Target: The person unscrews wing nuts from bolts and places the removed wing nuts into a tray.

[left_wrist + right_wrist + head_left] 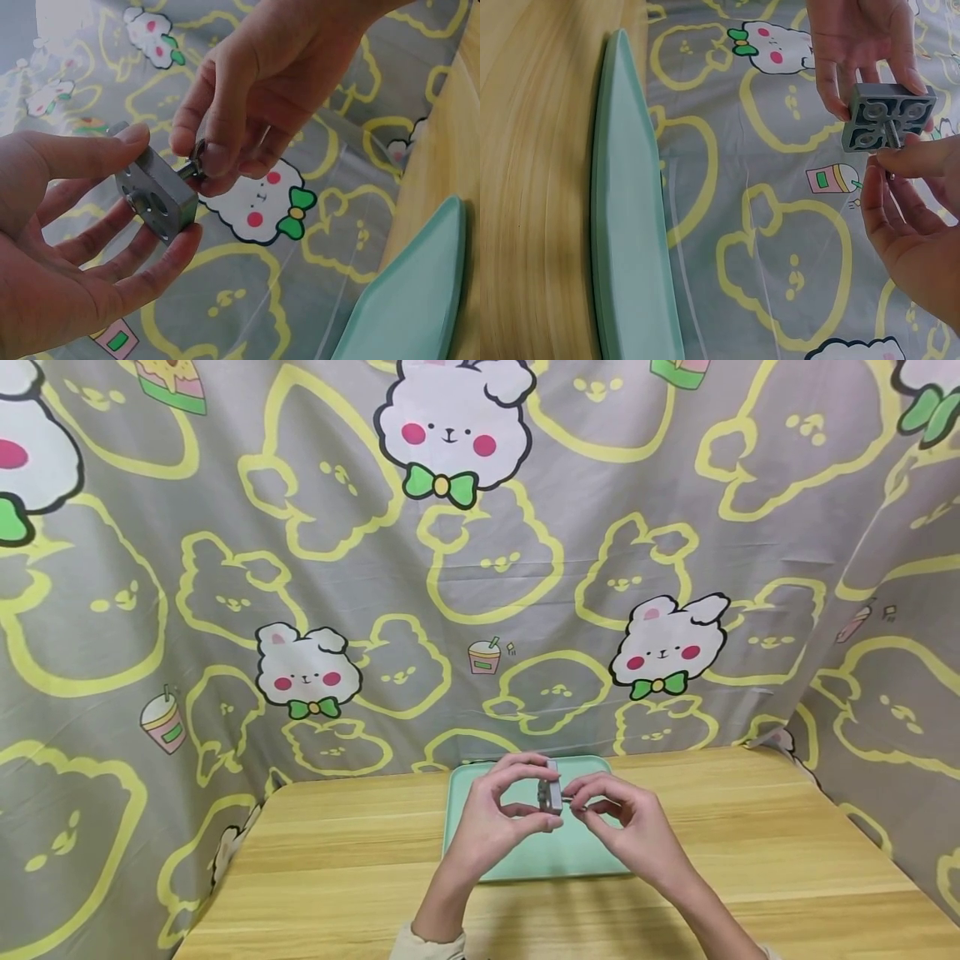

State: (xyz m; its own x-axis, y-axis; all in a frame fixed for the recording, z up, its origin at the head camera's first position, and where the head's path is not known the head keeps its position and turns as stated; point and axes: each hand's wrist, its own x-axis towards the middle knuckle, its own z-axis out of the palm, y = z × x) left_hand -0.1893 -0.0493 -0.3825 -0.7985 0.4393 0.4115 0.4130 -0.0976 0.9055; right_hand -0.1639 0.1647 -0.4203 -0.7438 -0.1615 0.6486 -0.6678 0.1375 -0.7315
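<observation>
In the head view my left hand holds a small grey square block above the tray, thumb on one edge and fingers on the opposite one. The left wrist view shows round holes and knobs on one face of the block. Its other face, in the right wrist view, has round recesses, and a threaded screw stands out from its middle. My right hand pinches the screw's outer end between thumb and fingers. A small metal part sits at those fingertips, mostly covered, its kind unclear.
Below both hands a pale green tray lies on the wood-grain table. A grey cloth printed with cartoon animals hangs behind the table and along its sides.
</observation>
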